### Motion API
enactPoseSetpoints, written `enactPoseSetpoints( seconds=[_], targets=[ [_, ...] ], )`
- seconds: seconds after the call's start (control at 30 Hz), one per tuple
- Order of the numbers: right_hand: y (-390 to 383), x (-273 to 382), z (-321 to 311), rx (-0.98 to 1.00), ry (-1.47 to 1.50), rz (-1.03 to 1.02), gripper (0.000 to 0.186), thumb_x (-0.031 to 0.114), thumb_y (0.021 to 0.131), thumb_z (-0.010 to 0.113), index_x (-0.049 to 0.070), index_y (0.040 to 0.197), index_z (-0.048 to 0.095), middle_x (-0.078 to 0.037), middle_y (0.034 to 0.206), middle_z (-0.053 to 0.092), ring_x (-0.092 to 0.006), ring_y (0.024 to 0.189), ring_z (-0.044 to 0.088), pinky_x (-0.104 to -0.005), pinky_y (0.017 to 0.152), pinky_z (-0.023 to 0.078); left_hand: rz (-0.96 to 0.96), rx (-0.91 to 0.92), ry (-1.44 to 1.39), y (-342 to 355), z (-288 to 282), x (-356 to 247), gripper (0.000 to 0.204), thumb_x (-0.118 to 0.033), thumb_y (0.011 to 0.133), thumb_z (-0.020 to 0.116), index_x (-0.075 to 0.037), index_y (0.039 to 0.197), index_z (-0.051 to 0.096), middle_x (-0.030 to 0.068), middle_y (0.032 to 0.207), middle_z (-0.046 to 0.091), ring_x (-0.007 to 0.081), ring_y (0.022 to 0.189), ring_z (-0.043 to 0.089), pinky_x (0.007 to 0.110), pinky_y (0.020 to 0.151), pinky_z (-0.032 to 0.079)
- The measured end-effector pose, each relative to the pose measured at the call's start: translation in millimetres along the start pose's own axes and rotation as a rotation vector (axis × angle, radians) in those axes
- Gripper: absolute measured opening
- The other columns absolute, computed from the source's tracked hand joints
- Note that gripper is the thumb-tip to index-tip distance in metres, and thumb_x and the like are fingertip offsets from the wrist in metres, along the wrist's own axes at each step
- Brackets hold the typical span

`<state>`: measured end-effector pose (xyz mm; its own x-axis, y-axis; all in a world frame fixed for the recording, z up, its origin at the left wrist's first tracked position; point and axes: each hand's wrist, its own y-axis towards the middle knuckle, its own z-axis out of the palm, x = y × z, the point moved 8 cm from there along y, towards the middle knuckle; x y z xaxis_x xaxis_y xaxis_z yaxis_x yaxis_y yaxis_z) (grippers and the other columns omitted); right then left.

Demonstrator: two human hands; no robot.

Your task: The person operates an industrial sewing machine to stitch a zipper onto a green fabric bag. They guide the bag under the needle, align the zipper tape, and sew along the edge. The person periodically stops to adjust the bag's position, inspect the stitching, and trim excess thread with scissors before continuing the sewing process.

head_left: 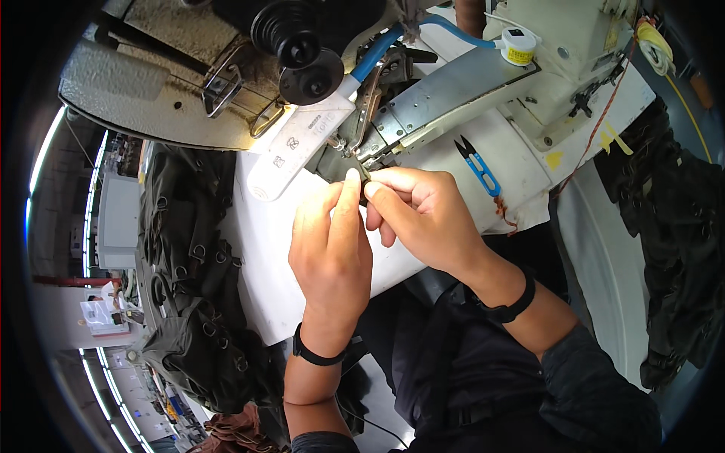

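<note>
Just in front of the needle area of a sewing machine (445, 94), my two hands meet over a small dark olive piece of fabric (363, 175). My left hand (332, 241) has its index finger stretched along the piece, its thumb hidden beneath. From the right, my right hand (427, 215) pinches the same piece between thumb and index finger, the other fingers curled below. Most of the fabric is covered by my fingers, so its shape is hard to make out. The metal presser foot (343, 143) stands right beyond my fingertips.
A white lamp (298, 147) juts out left of the needle. Blue-handled thread snips (479, 167) lie on the white table (264, 287) at the right. Dark strapped pieces with metal rings (200, 257) are heaped along the left; more dark fabric (672, 249) hangs at far right.
</note>
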<state>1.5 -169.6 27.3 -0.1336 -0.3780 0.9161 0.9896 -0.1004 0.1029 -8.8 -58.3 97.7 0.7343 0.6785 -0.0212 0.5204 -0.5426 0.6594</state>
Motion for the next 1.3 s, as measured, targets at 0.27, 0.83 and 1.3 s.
enactPoseSetpoints(
  seconds=[0.27,0.83,1.3],
  targets=[
    [-2.0,2.8,2.1,0.005,0.018,0.042,0.026,0.009,0.104,0.054,0.000,0.081,0.062,-0.002,0.070,0.064,-0.0046,0.059,0.057,-0.0246,0.053,0.045,0.011,-0.043,-0.074,-0.1,-3.9,1.0,0.042,0.007,0.077,0.080,0.000,0.119,0.075,0.0089,0.103,0.071,0.0263,0.090,0.070,0.037,0.078,0.057],
    [2.5,-1.1,-5.4,-0.009,0.031,-0.031,0.022,0.009,0.104,0.055,-0.002,0.093,0.071,-0.001,0.075,0.066,-0.0035,0.061,0.054,-0.0226,0.056,0.045,-0.021,-0.147,-0.191,-3.3,4.1,14.0,0.041,0.009,0.080,0.076,-0.002,0.119,0.072,0.0125,0.110,0.069,0.0318,0.099,0.069,0.040,0.084,0.058],
    [8.5,2.9,-5.9,0.041,0.011,-0.031,0.020,0.012,0.102,0.063,-0.002,0.092,0.073,-0.005,0.075,0.071,-0.0061,0.058,0.061,-0.0230,0.054,0.048,0.004,-0.225,-0.213,-11.5,0.6,14.1,0.031,0.012,0.082,0.077,0.000,0.110,0.072,0.0138,0.108,0.076,0.0320,0.102,0.075,0.041,0.089,0.061]
  ],
)
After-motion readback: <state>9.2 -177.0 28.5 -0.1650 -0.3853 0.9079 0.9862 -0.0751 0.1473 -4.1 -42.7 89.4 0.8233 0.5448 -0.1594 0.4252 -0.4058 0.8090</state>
